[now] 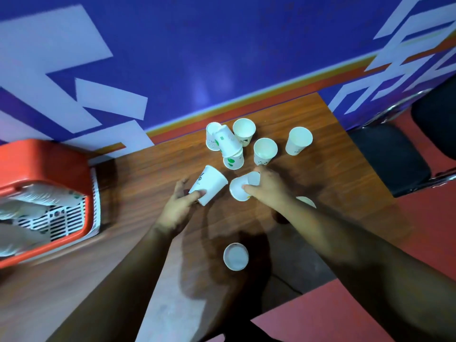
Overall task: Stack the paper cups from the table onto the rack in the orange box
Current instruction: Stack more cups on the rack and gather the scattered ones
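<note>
Nearest, one paper cup point(235, 260) stands alone on the table point(138, 243), while beyond it the left hand point(181, 206) clamps a tilted cup point(209, 185), the right hand point(267, 187) grips another cup point(240, 190), and the orange box point(49, 164) sits far left.

A blue wall point(197, 58) with white shapes rises just behind the wooden table point(153, 169). A black chair point(387, 156) stands at the table's right end, on a red floor point(431, 218).

orange box point(47, 166) cut off left, contents blurred
</note>
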`<state>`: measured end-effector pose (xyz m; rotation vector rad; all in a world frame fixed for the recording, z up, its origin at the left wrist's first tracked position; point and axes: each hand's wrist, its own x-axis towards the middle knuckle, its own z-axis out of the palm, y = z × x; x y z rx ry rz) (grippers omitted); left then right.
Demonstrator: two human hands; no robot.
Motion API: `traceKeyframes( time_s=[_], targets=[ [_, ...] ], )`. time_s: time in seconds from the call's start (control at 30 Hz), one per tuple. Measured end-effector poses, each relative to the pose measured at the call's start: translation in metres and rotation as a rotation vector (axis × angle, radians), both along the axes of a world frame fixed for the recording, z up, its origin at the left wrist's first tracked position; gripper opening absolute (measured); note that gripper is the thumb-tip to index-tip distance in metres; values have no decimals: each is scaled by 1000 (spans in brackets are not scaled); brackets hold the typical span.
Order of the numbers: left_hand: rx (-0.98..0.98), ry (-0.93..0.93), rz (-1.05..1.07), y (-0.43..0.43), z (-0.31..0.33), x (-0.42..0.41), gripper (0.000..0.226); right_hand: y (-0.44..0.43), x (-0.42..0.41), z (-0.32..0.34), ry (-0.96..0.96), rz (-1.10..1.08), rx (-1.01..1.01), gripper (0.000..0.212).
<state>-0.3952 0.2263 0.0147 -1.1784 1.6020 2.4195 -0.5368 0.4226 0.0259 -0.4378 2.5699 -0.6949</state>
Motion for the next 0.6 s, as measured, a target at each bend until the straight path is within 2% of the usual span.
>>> traceKeyframes(
  time_s=[0.17,0.27,0.43,0.5,0.6],
  targets=[
    [30,75,62,-19,24,27,68,-51,17,44,-245,-176,-407,23],
    [-16,145,99,-37,41,50,68,-80,31,60,-437,-177,-448,44],
    [-108,219,196,-72,74,109,74,-122,68,83,-794,164,-480,83],
    [-132,233,235,-83,84,135,70,-144,91,93,-806,274,-456,84],
    [-134,233,323,-101,91,176,64,-181,132,104,-783,324,-418,76]
  ],
)
